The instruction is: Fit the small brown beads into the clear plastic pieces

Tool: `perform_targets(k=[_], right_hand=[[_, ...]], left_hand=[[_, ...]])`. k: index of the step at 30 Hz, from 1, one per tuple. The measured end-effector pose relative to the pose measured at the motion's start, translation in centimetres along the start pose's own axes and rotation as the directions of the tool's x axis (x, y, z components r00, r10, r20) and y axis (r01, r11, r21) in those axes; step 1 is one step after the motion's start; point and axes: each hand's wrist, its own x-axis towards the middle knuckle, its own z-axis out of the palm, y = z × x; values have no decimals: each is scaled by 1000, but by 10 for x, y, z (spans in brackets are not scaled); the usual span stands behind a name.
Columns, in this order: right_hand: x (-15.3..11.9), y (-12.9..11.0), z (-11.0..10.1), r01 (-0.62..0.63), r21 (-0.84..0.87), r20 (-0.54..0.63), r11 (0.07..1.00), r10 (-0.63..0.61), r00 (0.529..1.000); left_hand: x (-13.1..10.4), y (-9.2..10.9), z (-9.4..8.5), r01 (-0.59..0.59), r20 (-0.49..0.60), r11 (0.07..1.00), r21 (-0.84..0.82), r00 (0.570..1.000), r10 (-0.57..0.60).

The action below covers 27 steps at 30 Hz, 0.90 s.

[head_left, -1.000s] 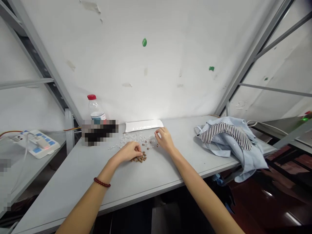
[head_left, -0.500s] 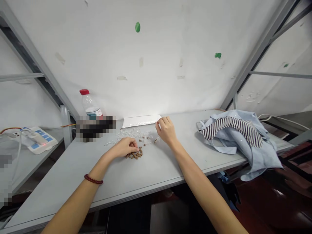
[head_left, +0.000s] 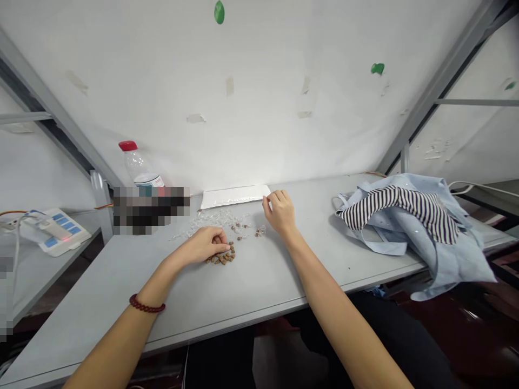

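Several small brown pieces (head_left: 222, 258) lie in a loose pile on the grey table (head_left: 251, 292). My left hand (head_left: 206, 244) rests over the pile's upper left side, fingers bent together, touching the pieces; what it pinches is too small to name. To the right, my right hand (head_left: 279, 209) hovers near the end of a white tray (head_left: 233, 197), its thumb and forefinger closed on something too small to make out. Small clear plastic bits (head_left: 214, 218) are scattered behind my left hand. A few clear bits with brown parts (head_left: 260, 232) lie between my hands.
At the back left stands a clear bottle with a red cap (head_left: 140, 165), beside a blurred dark object (head_left: 150, 210). A power strip (head_left: 60, 232) sits at the far left. Light blue cloth (head_left: 441, 265) with a striped part (head_left: 397, 202) lies at the right, hanging over the edge.
The view has shifted slightly, so the wall marks sit higher and the cloth further right. Both hands keep nearly the same places and closed poses.
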Motion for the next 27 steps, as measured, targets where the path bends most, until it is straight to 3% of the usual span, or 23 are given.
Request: perform_targets(k=[3, 7, 14, 16, 19, 22, 27], right_hand=[[-1, 9, 5, -89, -2, 5, 996, 89, 996], [-3, 9, 9, -170, 9, 97, 985, 169, 981], [11, -17, 25, -91, 79, 277, 993, 66, 959], [20, -22, 30, -40, 133, 391, 990, -16, 920], [33, -23, 30, 28, 241, 558, 970, -163, 814], [38, -14, 23, 51, 319, 634, 946, -253, 731], [28, 10, 16, 5, 356, 684, 935, -264, 680]], left_hand=[[1, 0, 0, -16, -8, 1000, 8, 1000, 16], [2, 0, 1, -36, -18, 999, -29, 999, 36], [7, -5, 6, -21, -70, 995, -98, 997, 14], [8, -4, 6, -29, -68, 995, -91, 997, 23], [9, 0, 2, -49, -82, 997, -62, 996, 43], [13, 4, -2, -95, -182, 995, -24, 979, 89], [25, 1, -2, -189, -317, 982, -3, 931, 178]])
